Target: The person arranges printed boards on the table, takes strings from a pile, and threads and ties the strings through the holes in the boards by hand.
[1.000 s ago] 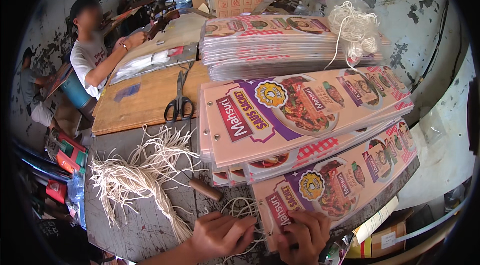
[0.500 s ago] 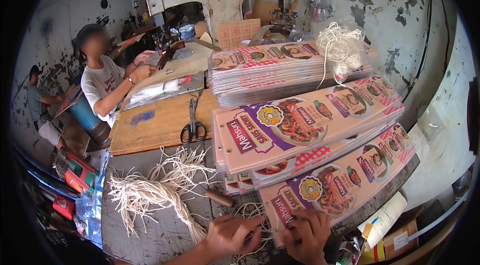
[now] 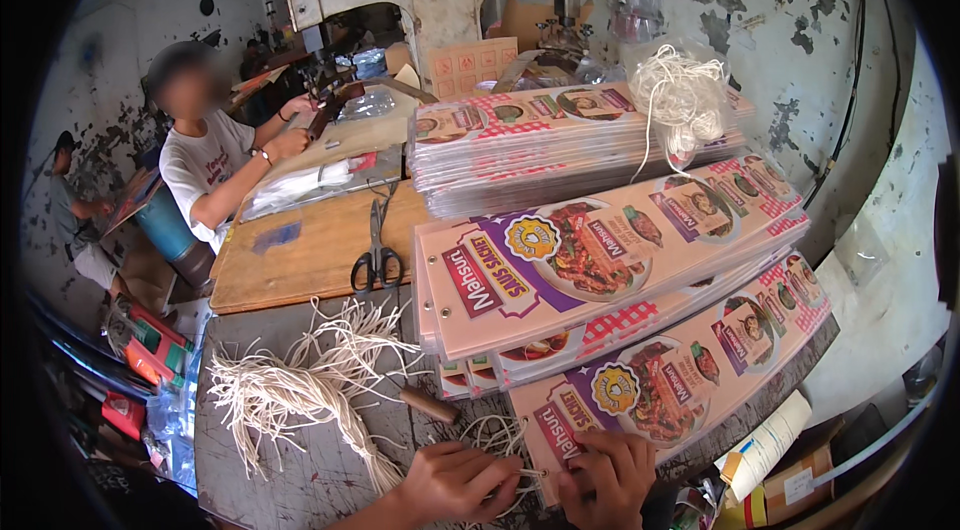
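Left hand (image 3: 452, 482) fingers curled in, thumb and index nearly together on a white string (image 3: 531, 473); short length of it runs from the fingertips to the lower eyelet at the near left corner of the front printed panel (image 3: 690, 385). Right hand (image 3: 612, 475) half curled over that panel's left end, fingers bent, fingertips down at the print close to the eyelet; can't tell if the thumb pinches the edge from below. Front panel lies slanted at the near right of the grey surface (image 3: 255, 485), just in front of the middle panel stack (image 3: 600, 265), which has metal eyelets along its left end. Taller back panel stack (image 3: 530, 165) behind that, clear bag of white cord (image 3: 684, 110) sitting on it. Loose string loops (image 3: 495, 437) just beyond the left hand, brown cylindrical handle (image 3: 430, 403) beside them. Big white string bundle (image 3: 330, 420) further left, spread at the far end, gathered toward the left hand. Black scissors (image 3: 376, 255) on the wooden board (image 3: 260, 275), left of the stacks. Co-worker (image 3: 210, 170) at far left, both arms over the work area there.
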A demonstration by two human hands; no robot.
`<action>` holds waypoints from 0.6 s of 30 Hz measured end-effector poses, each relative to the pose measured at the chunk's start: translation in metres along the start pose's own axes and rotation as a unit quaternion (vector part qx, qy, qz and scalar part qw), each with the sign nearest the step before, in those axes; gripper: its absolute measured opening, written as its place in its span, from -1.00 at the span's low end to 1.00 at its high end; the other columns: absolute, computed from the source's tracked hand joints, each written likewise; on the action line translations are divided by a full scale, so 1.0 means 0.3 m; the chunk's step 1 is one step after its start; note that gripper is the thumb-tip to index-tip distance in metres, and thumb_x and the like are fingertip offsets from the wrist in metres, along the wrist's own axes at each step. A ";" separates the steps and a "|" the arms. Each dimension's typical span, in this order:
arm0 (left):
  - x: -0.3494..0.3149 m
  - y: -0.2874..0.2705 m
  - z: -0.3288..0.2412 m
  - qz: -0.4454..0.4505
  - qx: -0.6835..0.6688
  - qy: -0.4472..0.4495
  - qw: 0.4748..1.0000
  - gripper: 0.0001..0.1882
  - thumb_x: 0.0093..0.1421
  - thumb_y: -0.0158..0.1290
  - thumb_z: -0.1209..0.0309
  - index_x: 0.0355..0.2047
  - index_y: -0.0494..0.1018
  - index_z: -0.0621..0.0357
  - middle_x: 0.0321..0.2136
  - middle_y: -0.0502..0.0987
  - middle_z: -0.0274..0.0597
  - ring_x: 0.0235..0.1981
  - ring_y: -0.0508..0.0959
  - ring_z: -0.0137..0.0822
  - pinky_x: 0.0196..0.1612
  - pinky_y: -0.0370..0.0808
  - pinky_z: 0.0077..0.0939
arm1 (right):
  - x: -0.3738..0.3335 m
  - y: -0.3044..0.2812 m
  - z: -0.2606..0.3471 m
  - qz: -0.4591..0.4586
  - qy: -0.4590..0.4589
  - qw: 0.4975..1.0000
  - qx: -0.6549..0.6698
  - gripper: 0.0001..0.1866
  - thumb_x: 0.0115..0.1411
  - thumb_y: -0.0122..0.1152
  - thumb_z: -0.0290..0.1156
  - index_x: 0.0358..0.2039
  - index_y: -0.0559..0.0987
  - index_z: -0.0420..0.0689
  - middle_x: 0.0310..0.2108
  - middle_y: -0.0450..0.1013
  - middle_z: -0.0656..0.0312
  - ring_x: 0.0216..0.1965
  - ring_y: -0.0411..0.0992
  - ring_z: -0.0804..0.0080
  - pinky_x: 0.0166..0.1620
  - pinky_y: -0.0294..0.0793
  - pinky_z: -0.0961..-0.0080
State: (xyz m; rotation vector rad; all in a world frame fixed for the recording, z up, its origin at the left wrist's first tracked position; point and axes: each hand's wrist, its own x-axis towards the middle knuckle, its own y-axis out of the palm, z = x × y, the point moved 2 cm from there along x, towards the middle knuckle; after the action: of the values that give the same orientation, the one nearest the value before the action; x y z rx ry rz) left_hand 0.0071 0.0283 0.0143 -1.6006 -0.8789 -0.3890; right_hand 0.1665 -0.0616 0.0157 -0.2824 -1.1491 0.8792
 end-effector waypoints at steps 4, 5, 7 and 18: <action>0.010 -0.020 -0.009 0.059 0.021 -0.032 0.998 -0.86 -0.17 0.16 0.42 -0.52 0.47 0.00 -0.72 0.47 -0.40 -0.79 0.41 -0.47 -0.71 0.33 -0.65 | -0.003 0.005 -0.006 0.002 0.001 1.000 0.003 -0.82 0.03 0.15 -0.31 -0.40 0.47 -0.14 -0.24 0.43 0.16 -0.24 0.35 0.13 -0.16 0.26 0.25; 0.009 -0.017 -0.006 0.052 0.018 -0.028 0.998 -0.87 -0.17 0.16 0.42 -0.53 0.47 0.00 -0.71 0.48 -0.39 -0.78 0.42 -0.47 -0.70 0.34 -0.64 | -0.004 0.006 -0.007 0.000 0.002 1.000 0.002 -0.82 0.04 0.15 -0.31 -0.41 0.47 -0.14 -0.24 0.42 0.15 -0.24 0.35 0.13 -0.16 0.26 0.25; 0.011 -0.019 -0.008 0.045 0.015 -0.026 0.999 -0.87 -0.17 0.16 0.42 -0.53 0.47 0.00 -0.70 0.49 -0.39 -0.77 0.43 -0.46 -0.69 0.35 -0.64 | -0.003 0.002 -0.007 0.001 -0.002 1.000 0.004 -0.82 0.04 0.15 -0.31 -0.41 0.47 -0.14 -0.24 0.42 0.15 -0.25 0.34 0.13 -0.16 0.26 0.25; 0.015 -0.015 0.004 0.046 0.002 -0.025 0.999 -0.88 -0.16 0.16 0.41 -0.54 0.48 0.02 -0.71 0.49 -0.40 -0.77 0.43 -0.47 -0.68 0.37 -0.66 | 0.005 -0.005 -0.002 0.000 0.006 1.000 0.003 -0.81 0.03 0.17 -0.31 -0.42 0.47 -0.14 -0.24 0.43 0.15 -0.24 0.35 0.13 -0.16 0.28 0.23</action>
State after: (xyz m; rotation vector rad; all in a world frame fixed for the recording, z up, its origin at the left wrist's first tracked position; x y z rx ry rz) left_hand 0.0066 0.0310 0.0202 -1.6477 -0.8400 -0.2832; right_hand 0.1679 -0.0612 0.0174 -0.2819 -1.1359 0.8805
